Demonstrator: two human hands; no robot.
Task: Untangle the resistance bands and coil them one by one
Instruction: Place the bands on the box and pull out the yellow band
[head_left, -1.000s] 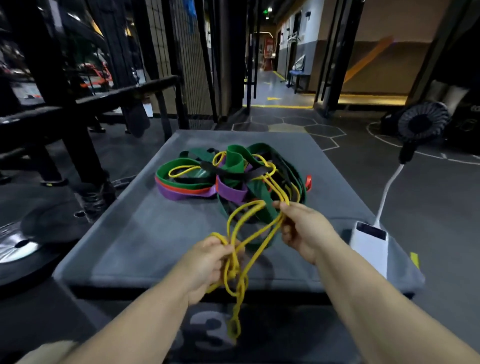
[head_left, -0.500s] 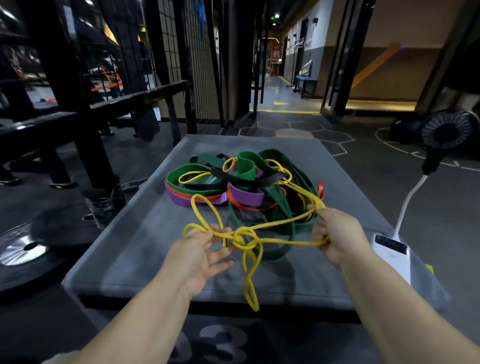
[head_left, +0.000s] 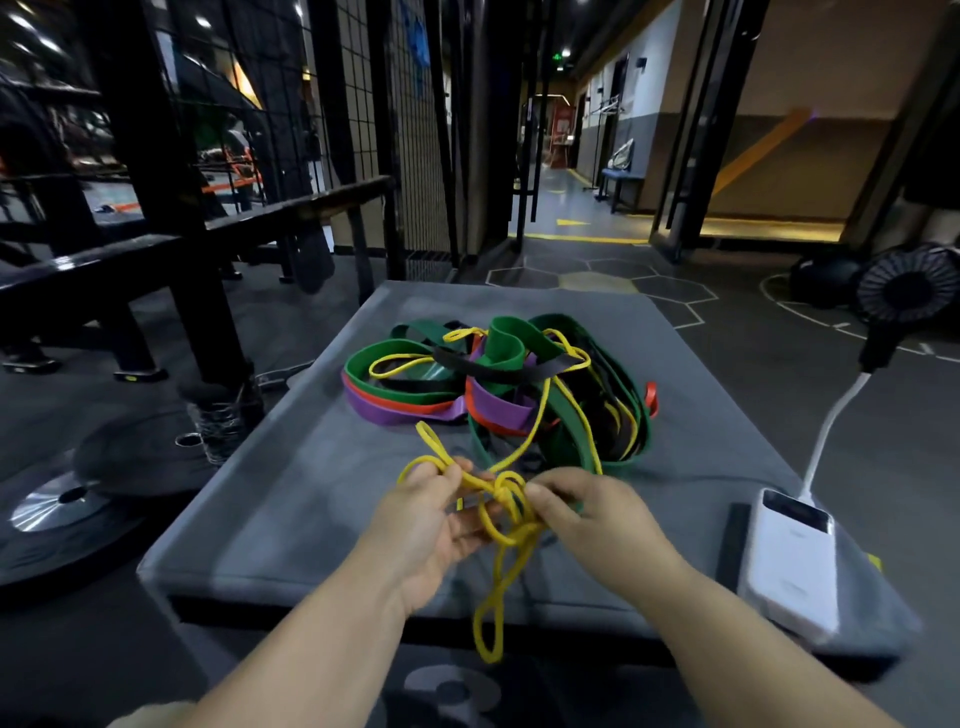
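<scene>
A: Grip?
B: Left hand (head_left: 431, 519) and right hand (head_left: 597, 519) both pinching yellow band (head_left: 506, 493) at its knot, from opposite sides.
A: Band where?
B: Over near edge of grey pad (head_left: 291, 499); one loop hanging past front edge, strands running back into pile of bands (head_left: 506, 345), tangled under green and black.
A: Around?
B: White power bank (head_left: 795, 561) near right wrist, fan (head_left: 906, 291) beyond, weight plate (head_left: 57, 504) on floor left.

My left hand (head_left: 426, 525) at 7 o'clock, palm inward, pinching the yellow band (head_left: 506, 499), right hand (head_left: 597, 514) at 5 o'clock, pinching it too
</scene>
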